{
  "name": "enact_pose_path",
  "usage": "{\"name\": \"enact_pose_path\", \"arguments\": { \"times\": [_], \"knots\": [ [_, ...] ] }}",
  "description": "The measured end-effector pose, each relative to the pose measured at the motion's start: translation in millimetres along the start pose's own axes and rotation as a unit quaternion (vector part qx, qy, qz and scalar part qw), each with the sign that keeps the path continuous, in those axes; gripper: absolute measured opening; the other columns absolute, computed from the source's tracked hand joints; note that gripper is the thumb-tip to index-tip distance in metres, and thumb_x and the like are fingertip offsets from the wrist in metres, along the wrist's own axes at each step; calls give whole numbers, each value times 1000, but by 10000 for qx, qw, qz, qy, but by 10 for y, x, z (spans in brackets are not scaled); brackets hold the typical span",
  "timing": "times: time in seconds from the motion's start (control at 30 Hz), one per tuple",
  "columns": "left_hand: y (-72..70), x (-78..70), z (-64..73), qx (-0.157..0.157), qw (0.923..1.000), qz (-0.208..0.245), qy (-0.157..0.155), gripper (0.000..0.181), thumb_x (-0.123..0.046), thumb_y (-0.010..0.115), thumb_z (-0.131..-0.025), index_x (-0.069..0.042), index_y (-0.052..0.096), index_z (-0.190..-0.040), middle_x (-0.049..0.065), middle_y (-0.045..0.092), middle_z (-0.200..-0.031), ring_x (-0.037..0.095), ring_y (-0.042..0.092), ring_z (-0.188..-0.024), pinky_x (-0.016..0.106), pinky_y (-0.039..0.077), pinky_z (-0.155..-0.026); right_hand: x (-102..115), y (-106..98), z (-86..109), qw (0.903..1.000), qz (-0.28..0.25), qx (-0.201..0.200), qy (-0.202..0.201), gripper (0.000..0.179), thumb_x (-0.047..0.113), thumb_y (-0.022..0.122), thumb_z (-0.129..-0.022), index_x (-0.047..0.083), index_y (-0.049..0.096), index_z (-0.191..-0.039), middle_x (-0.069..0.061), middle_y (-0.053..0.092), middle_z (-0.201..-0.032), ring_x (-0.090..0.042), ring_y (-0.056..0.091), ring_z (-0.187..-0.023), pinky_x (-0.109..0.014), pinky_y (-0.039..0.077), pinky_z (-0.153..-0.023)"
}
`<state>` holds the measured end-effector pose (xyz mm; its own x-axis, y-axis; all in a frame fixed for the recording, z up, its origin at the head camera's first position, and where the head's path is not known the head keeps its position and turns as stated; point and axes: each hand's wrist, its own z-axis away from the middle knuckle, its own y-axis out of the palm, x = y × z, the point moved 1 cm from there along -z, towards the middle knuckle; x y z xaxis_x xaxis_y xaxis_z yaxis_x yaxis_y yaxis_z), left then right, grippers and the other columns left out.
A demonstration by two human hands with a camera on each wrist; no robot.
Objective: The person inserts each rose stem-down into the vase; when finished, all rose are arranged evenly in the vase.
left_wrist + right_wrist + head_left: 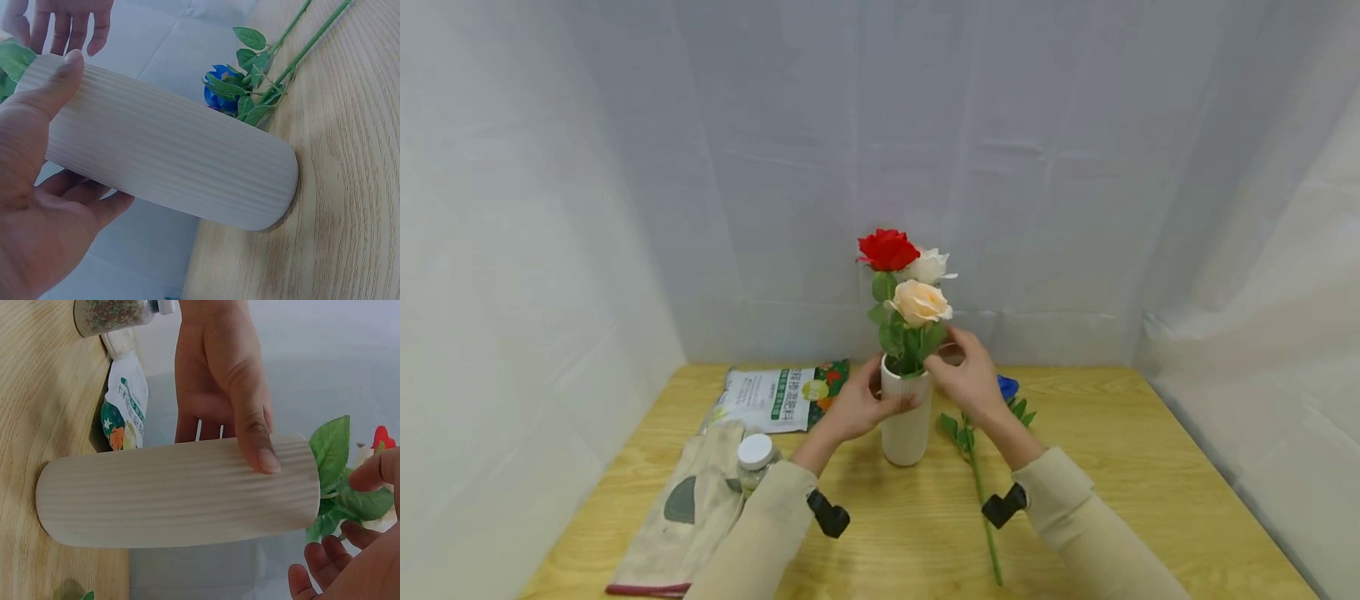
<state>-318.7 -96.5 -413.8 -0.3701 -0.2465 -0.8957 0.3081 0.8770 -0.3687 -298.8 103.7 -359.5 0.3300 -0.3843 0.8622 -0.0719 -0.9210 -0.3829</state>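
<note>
A white ribbed vase stands upright on the table, holding a red rose, a white rose and a peach rose. My left hand grips the vase just below its rim, thumb on the near side in the right wrist view. Beside the vase mouth is my right hand, its fingers spread and loosely bent around the green leaves. Whether its thumb touches a leaf is unclear. From the left wrist, those right fingers look relaxed and apart from the vase.
Right of the vase lie a blue rose and green stems, partly hidden by my right arm. On the left are a printed packet, pale work gloves and a white-lidded jar of coloured granules. White sheeting encloses the table.
</note>
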Motion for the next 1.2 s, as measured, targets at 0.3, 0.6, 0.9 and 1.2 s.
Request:
{"name": "enact_pose_path", "arguments": {
  "times": [0.3, 0.6, 0.9, 1.2],
  "knots": [
    [-4, -18, 9, -15, 9999, -13, -130, 80, -23, 81, -95, -23, 38, -163, 8, 50, -161, 34, 52, -145, 56, 48, -116, -127, -327, 24, 9965, -464, -587, 366, 47, 9, 61, -95, 6, 63, -143, -18, 62, -138, -30, 59, -122, -24, 51, -90],
    [-9, -7, 4, -3, 9999, 10, -102, 82, -21, 81, -95, -25, 36, -164, 8, 48, -162, 34, 52, -146, 56, 48, -116, -305, -833, 149, 9938, -135, -772, 794, 42, 19, 62, -104, 8, 61, -144, -16, 61, -138, -10, 58, -110, -19, 49, -88],
    [0, 7, 10, -22, 9999, 5, -159, 82, -24, 81, -95, -25, 36, -163, 7, 49, -161, 34, 52, -145, 57, 47, -117, -634, -1219, 382, 9918, 475, -607, 1022, 48, 27, 64, -105, 7, 57, -149, -18, 60, -138, 5, 56, -98, -16, 50, -82],
    [-7, 12, 1, -66, 9998, -2, -213, 82, -25, 82, -94, -25, 37, -163, 7, 49, -162, 34, 51, -147, 56, 46, -117, -924, -1483, 571, 9870, 908, -216, 1305, 60, 31, 65, -105, 2, 49, -154, -28, 53, -146, -39, 59, -125, -16, 51, -79]
  ]
}}
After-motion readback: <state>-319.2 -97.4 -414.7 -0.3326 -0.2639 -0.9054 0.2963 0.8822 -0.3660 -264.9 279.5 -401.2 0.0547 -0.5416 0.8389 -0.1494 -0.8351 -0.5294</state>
